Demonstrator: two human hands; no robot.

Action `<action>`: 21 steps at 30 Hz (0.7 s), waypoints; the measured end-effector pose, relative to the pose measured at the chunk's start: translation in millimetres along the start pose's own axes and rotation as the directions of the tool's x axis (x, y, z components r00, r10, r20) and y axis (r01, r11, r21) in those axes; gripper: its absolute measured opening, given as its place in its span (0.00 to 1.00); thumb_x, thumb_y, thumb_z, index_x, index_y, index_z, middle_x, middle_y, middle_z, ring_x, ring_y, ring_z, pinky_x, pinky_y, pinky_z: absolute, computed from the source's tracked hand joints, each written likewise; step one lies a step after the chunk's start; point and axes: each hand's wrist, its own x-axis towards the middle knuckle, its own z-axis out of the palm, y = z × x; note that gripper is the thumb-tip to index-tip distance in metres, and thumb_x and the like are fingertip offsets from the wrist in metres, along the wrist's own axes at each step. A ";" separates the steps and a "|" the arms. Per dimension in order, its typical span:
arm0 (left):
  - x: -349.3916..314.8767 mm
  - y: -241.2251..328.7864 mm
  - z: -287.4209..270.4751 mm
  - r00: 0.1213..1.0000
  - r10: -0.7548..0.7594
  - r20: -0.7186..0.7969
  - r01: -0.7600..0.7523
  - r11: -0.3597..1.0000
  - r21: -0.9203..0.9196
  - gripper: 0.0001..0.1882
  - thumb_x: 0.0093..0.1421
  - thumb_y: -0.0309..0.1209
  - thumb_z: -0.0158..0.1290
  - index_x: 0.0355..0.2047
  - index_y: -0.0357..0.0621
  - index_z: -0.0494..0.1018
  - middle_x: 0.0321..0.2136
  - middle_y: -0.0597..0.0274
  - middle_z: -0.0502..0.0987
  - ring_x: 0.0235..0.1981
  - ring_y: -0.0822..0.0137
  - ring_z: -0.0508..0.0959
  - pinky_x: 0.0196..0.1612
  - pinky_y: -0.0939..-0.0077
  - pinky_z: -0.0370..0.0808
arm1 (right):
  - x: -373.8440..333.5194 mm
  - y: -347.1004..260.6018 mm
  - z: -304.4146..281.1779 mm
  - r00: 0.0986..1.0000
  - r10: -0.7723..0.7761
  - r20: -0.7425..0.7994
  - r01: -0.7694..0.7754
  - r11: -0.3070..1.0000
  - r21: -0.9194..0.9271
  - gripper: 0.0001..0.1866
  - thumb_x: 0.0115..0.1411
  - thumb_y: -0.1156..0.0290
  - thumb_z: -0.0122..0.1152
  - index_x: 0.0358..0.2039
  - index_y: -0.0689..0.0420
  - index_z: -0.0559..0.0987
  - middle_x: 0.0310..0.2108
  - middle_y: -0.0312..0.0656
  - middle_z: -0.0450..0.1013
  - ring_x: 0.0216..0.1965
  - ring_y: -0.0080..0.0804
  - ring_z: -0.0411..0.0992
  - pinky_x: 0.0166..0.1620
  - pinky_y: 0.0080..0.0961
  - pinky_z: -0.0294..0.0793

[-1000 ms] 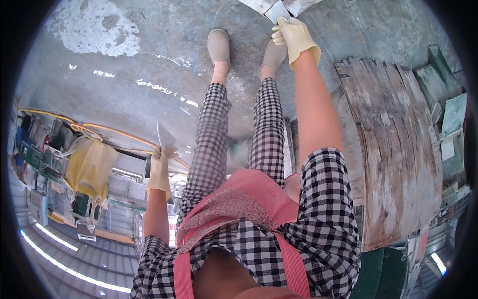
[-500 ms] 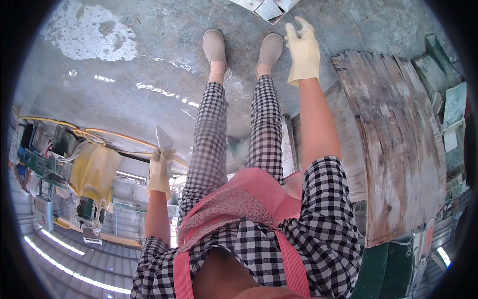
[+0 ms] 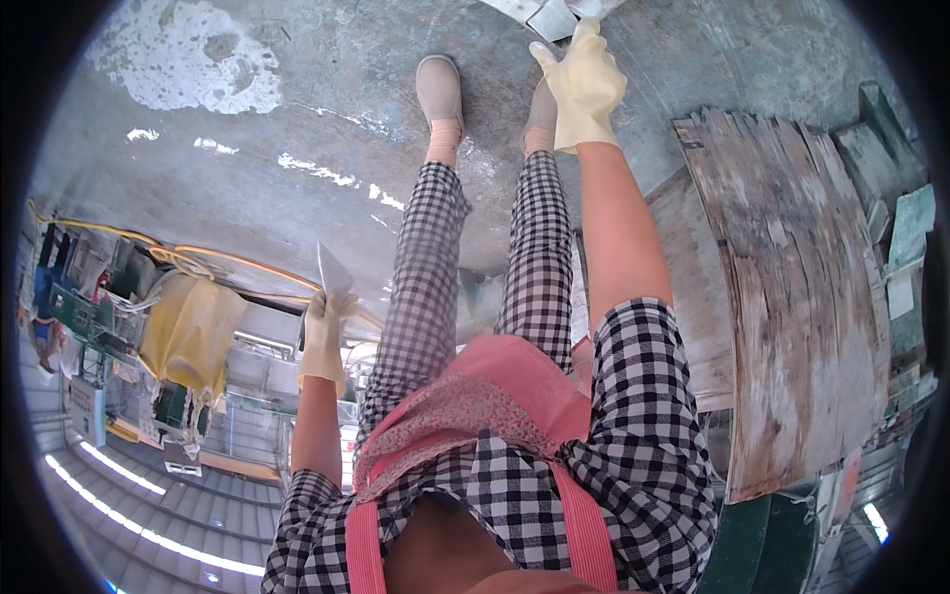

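Note:
My left hand (image 3: pixel 323 332), in a cream rubber glove, is closed on the lower end of a thin pale grey tile-like piece (image 3: pixel 332 269), which stands up on edge from the fingers. My right hand (image 3: pixel 586 84), gloved the same way, reaches far forward. Its thumb is spread to the left and its forefinger stretched out, while the other fingers bend; I see nothing in it. Just beyond its fingertips lies a flat grey-white piece (image 3: pixel 551 20) on a pale pile, cut off by the upper edge of the picture.
My shoes (image 3: pixel 438 87) stand on a wet concrete floor (image 3: pixel 327 59) with white splashes. At right leans a worn wooden board (image 3: pixel 792 287), with green pieces (image 3: pixel 871 148) beside it. A yellow hose (image 3: pixel 237 259) and a yellow cloth (image 3: pixel 193 327) are at left.
My right hand has moved slightly left, its fingers now bent more, near the flat piece. My left hand still grips the thin piece. The view has shifted slightly.

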 end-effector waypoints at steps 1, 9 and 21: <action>-0.1 -0.1 0.2 1.000 -0.003 0.003 0.003 1.000 -0.017 0.18 0.68 0.32 0.44 0.51 0.29 0.67 0.37 0.52 0.80 0.35 0.68 0.80 0.42 0.76 0.74 | 1.6 -1.6 0.1 1.000 -0.007 -0.007 0.007 1.000 0.003 0.35 0.48 0.40 0.66 0.43 0.57 0.69 0.35 0.42 0.78 0.36 0.41 0.80 0.35 0.39 0.79; 1.7 -0.2 -3.1 1.000 0.011 0.007 -0.011 1.000 0.025 0.18 0.68 0.34 0.45 0.50 0.31 0.68 0.37 0.52 0.80 0.37 0.69 0.79 0.43 0.76 0.73 | 23.9 -5.5 2.6 0.998 -0.068 -0.006 0.068 0.997 -0.021 0.31 0.49 0.41 0.65 0.38 0.57 0.74 0.35 0.44 0.79 0.37 0.42 0.79 0.36 0.39 0.79; -4.1 11.1 -1.9 1.000 -0.005 0.003 0.005 1.000 0.019 0.17 0.68 0.34 0.45 0.49 0.31 0.69 0.37 0.52 0.80 0.36 0.68 0.80 0.43 0.75 0.73 | 1.4 4.3 1.7 0.998 -0.061 -0.003 0.060 0.957 0.285 0.34 0.47 0.39 0.65 0.37 0.60 0.74 0.31 0.44 0.78 0.34 0.42 0.79 0.37 0.38 0.77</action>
